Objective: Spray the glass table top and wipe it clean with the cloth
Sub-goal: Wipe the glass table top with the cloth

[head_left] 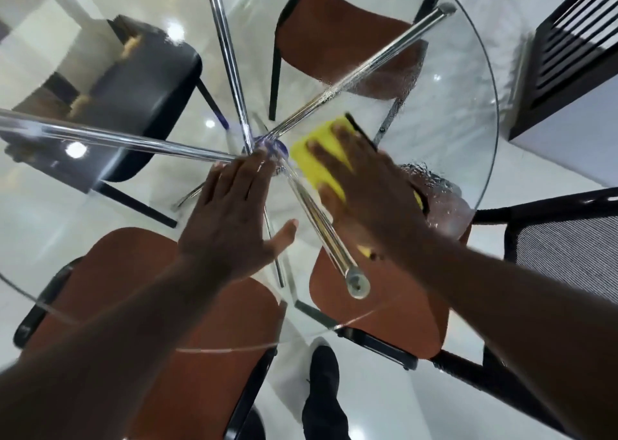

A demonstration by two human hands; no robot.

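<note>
Head view, starting at the left: why does the left hand lie on the worktop with nothing in it?

It reads as a brace. Its fingers are straight and spread, palm down on the glass near the centre, holding nothing. I judge it steadies the person leaning in.

And the cloth?

It is yellow and lies flat on the glass just right of the centre hub, under the right hand. Those fingers lie straight and splayed over it, pressing down rather than curling round it, which suits wiping.

Is spray on the glass?

Droplets bead the far-right part, and more sit just right of the right hand, near the rim. Wiping looks only part done. No spray bottle is in view.

What is around?

Under the glass, chrome legs fan out from the hub. A black chair stands far left, brown-seated chairs far and near, and a mesh chair at the right.

Anything in the way?

Only the left hand. It lies just left of the cloth, so a leftward stroke would meet it. The chairs tucked under the rim may hinder stepping round.
</note>
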